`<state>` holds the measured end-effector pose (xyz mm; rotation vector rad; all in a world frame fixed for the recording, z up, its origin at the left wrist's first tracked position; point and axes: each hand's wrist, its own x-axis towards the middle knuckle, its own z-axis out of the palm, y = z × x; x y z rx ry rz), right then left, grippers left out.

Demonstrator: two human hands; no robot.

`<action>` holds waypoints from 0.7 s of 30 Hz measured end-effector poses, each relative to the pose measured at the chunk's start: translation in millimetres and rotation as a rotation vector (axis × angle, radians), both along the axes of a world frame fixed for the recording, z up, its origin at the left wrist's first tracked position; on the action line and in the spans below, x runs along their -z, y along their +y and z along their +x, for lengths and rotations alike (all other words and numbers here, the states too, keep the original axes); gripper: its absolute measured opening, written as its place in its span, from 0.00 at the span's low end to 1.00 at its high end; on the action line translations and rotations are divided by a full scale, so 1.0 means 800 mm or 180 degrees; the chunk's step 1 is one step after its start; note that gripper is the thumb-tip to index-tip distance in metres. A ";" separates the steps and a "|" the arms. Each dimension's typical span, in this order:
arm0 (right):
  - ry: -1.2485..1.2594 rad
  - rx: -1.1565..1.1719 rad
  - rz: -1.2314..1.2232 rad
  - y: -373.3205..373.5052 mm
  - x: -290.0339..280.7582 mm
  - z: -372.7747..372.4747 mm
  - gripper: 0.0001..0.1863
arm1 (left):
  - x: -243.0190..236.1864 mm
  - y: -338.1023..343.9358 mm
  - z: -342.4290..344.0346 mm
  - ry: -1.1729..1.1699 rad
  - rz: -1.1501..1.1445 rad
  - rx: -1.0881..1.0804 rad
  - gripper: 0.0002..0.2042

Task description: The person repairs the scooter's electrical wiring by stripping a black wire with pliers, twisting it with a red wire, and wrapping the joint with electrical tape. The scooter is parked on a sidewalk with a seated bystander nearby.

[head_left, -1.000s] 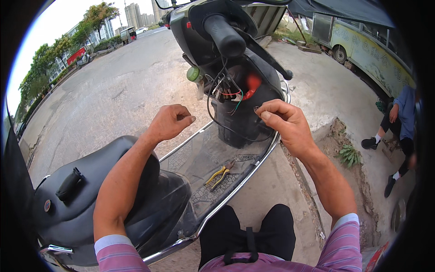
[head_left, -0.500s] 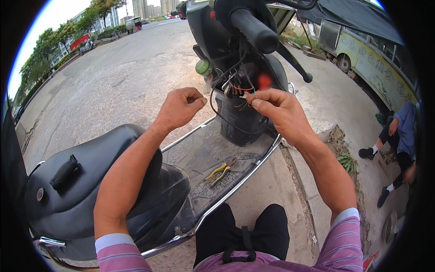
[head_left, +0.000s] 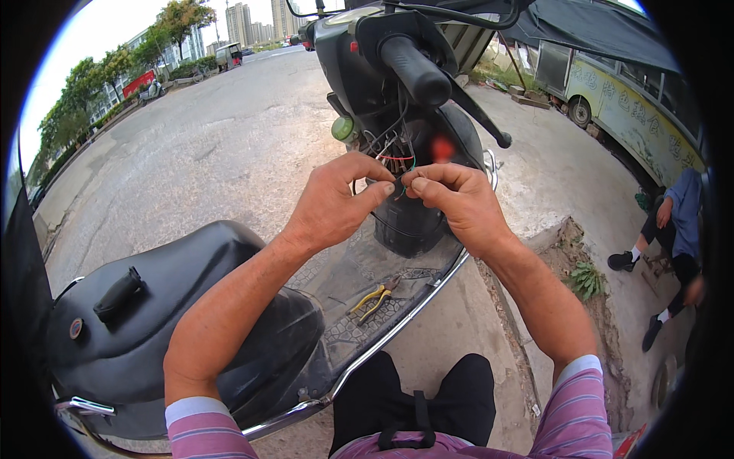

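In the head view, the only one, a person's two bare hands meet just above the centre, in front of an opening in a dark scooter (head_left: 344,69). The left hand (head_left: 332,205) sits at about eleven o'clock, its thumb and forefinger brought together in a pinch; whether a strand lies between them cannot be told. The right hand (head_left: 465,206), between two and three o'clock, is likewise pinched at the thumb and forefinger, its tips just beside the left's; whatever lies between them is too small to make out.

The thin wires (head_left: 397,159), one red and one green among them, hang from the opening at one o'clock, right behind the fingertips. A blurred red patch (head_left: 442,148) shows to their right, and a green cap (head_left: 342,128) stands near twelve o'clock, left of the wires. Above, toward one o'clock, is the black handlebar grip (head_left: 417,70).

At six o'clock yellow-handled pliers (head_left: 373,299) lie on the footboard (head_left: 336,320), inside a chrome rail (head_left: 394,336). The black seat (head_left: 180,268) fills eight to nine o'clock, a dark cylindrical thing (head_left: 120,295) lying on it. A seated person (head_left: 683,218) is at three o'clock, and a yellow-green vehicle (head_left: 612,103) stands toward two.
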<state>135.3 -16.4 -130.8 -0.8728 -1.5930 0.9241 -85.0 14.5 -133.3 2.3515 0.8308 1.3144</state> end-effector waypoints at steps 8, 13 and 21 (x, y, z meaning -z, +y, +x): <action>-0.0185 0.0150 0.0290 -0.008 0.001 -0.004 0.12 | -0.009 -0.002 -0.003 -0.0201 -0.0390 -0.0104 0.11; -0.0489 0.0344 0.0734 -0.024 -0.009 -0.003 0.12 | -0.018 -0.008 -0.001 -0.0305 -0.0730 0.0036 0.11; -0.0099 0.0044 0.0637 -0.024 -0.014 -0.002 0.10 | -0.019 -0.007 -0.002 -0.0249 -0.0485 0.0001 0.11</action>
